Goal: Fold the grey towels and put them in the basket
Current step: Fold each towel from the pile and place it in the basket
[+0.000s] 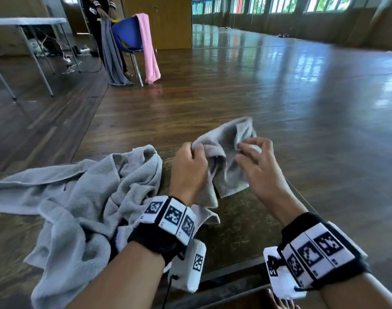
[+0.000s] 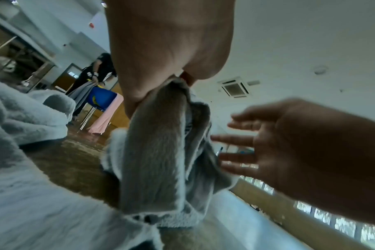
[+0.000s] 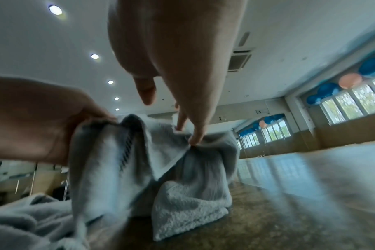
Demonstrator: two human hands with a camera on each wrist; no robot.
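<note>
Both hands lift a small towel [image 1: 224, 152] off the desk [image 1: 239, 221]: left hand [image 1: 188, 166] pinches one edge, right hand [image 1: 255, 161] pinches another, likely seeking corners to spread it for folding.

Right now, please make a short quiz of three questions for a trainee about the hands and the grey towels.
1. True or false: the left hand grips the small grey terry towel.
2. How does the right hand hold that towel? A pinches it; B lies flat on it.
3. Fill in: the big crumpled grey towel lies to the person's ____.

Key: 1 true; 2 A; 3 left.
</note>
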